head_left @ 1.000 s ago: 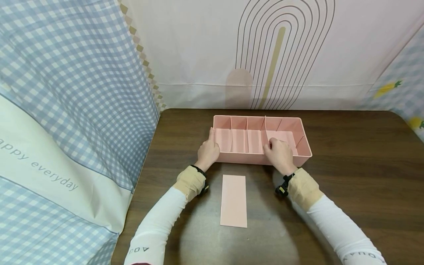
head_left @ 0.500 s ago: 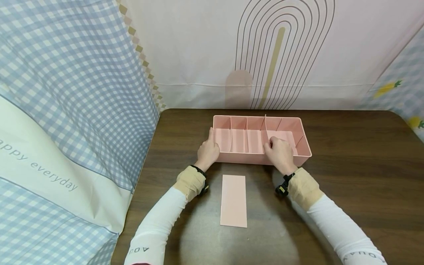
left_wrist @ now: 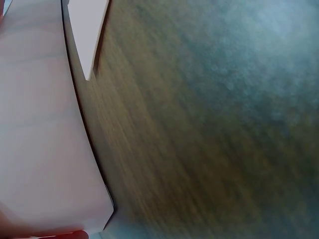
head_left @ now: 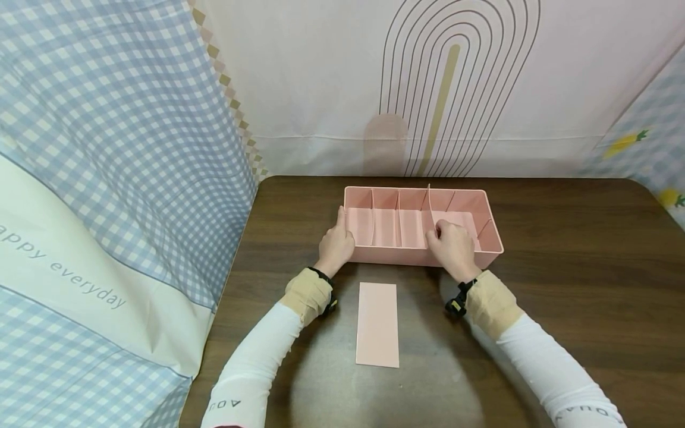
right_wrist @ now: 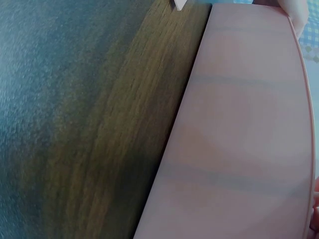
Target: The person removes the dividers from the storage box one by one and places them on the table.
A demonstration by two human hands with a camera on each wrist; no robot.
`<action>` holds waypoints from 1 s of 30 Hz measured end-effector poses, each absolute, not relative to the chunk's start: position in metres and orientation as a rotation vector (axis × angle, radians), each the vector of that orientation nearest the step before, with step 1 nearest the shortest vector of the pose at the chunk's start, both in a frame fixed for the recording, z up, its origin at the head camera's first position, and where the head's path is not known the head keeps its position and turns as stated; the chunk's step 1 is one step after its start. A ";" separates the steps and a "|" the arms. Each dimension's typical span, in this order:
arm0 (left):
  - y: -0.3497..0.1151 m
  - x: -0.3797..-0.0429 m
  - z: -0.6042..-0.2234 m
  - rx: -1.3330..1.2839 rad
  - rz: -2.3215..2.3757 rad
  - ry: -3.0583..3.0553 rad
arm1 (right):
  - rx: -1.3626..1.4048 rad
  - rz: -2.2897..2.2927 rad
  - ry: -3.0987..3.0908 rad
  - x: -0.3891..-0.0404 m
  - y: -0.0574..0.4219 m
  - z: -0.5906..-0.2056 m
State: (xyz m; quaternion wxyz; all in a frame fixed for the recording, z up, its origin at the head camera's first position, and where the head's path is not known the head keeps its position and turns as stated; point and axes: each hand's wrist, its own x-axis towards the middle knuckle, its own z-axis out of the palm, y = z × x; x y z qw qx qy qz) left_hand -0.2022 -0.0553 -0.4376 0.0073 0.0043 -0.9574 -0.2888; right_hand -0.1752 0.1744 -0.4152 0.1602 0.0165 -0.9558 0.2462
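A long pink storage box (head_left: 393,256) lies crosswise on the table, split by upright dividers. My left hand (head_left: 336,246) holds its left front corner, index finger along the end wall. Over the front wall reaches my right hand (head_left: 452,251), fingers curled, pinching the front end of the rightmost divider (head_left: 429,208). That divider's back corner pokes slightly above the rim. Its pinched end is hidden by the hand. In both wrist views the box's front wall (left_wrist: 40,104) (right_wrist: 239,129) fills one side, with fingertips at its rim.
A flat pink rectangular panel (head_left: 377,324) lies on the brown wooden table (head_left: 567,249) between the forearms. Behind the table hangs a pale patterned cloth (head_left: 321,77); blue checked cloth (head_left: 134,119) hangs on the left.
The rightmost divider's back corner has risen very slightly above the rim, and the right hand has crept up a little with it. The left hand and the panel are still.
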 end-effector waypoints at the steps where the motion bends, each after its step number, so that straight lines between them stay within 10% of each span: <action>1: -0.055 -0.202 -0.437 0.014 -0.905 -2.995 | 0.047 0.704 -2.728 -0.175 0.175 -0.415; 30: -0.054 -0.202 -0.437 0.017 -0.906 -3.011 | 0.074 0.681 -2.640 -0.176 0.176 -0.412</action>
